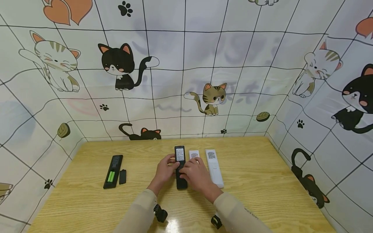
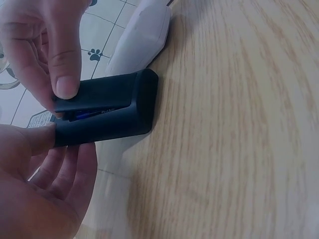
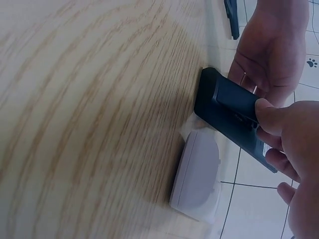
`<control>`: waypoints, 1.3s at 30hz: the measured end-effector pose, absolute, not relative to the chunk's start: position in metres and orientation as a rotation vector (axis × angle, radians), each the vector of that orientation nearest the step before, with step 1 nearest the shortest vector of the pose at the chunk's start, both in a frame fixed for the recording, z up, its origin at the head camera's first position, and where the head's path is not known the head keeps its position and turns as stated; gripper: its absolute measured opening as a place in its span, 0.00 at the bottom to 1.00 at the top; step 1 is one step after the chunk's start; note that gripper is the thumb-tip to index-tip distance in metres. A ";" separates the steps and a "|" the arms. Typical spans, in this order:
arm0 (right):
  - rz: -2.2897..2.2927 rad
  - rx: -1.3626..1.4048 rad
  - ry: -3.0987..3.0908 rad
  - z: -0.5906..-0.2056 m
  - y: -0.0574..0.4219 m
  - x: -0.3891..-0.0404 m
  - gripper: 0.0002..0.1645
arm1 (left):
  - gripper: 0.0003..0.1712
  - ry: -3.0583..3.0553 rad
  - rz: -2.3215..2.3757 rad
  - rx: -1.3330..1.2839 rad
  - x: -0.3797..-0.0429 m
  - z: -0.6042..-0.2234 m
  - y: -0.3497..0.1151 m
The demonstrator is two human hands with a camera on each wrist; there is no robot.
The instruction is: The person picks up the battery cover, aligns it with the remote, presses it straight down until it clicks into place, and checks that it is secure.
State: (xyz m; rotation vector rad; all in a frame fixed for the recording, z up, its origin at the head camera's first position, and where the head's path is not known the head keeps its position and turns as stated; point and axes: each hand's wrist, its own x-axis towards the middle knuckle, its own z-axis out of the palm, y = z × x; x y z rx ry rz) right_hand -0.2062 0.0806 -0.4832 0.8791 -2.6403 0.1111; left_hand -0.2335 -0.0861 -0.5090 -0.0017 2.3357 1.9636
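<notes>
A black remote control (image 1: 181, 184) stands back-side up over the middle of the table, a white label on its far part. My left hand (image 1: 165, 168) grips it by the sides, thumb along one edge and fingers underneath in the left wrist view. The thumb and a finger of my right hand (image 1: 196, 173) pinch the battery cover (image 2: 107, 91) at its raised end. That cover sits tilted, its other end still at the remote's rounded end. Through the gap shows part of a blue battery (image 2: 87, 115); the rest of the compartment is hidden.
To the left lies another black remote (image 1: 116, 163) with green batteries (image 1: 111, 176) exposed, its loose cover (image 1: 122, 177) beside it. Right of my hands lie a long white remote (image 1: 214, 168) and a shorter white one (image 1: 193, 154), partly covered by my right hand. Patterned cloth (image 1: 186, 81) walls the table.
</notes>
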 end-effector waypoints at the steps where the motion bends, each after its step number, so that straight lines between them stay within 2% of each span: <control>1: 0.108 0.875 -2.646 -0.483 0.080 -0.206 0.10 | 0.23 2.334 1.968 0.002 -0.233 -0.509 -0.086; 26: 0.160 0.808 -2.622 -0.489 0.078 -0.209 0.09 | 0.23 2.368 1.944 -0.024 -0.227 -0.501 -0.085; 39: 0.151 0.777 -2.629 -0.491 0.077 -0.208 0.09 | 0.22 2.378 1.944 -0.025 -0.230 -0.509 -0.084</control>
